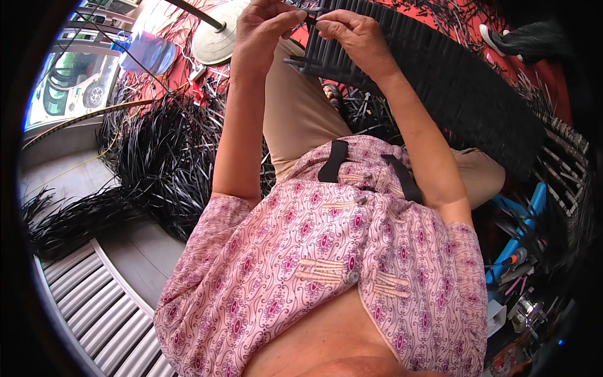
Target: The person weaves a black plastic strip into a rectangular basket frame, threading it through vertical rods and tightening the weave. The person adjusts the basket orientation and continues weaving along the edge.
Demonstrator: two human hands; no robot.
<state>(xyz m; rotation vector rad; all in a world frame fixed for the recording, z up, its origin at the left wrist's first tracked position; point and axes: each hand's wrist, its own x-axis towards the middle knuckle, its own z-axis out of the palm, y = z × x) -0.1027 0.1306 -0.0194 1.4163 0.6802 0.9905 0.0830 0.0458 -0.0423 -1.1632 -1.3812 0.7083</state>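
At the top of the head view, a short black strip (311, 21) spans the small gap between my two hands. My left hand (264, 28) is closed, pinching the strip with thumb and forefinger; part of this hand is cut off by the upper edge. From the other side, my right hand (358, 41) grips the strip, its fingers bent inward. A large black woven panel (452, 81) slants from beneath my hands across to the right, over my right leg. Rod-like ends (298, 65) stick out along its left side.
Heaped black strips (169, 138) lie at left, beside a clear blue water jug (147, 51) and a round pale base (213, 41) with a pole. A white slatted bench (100, 301) is at lower left. Right are a blue frame (521, 232) and a white-soled shoe (492, 41).
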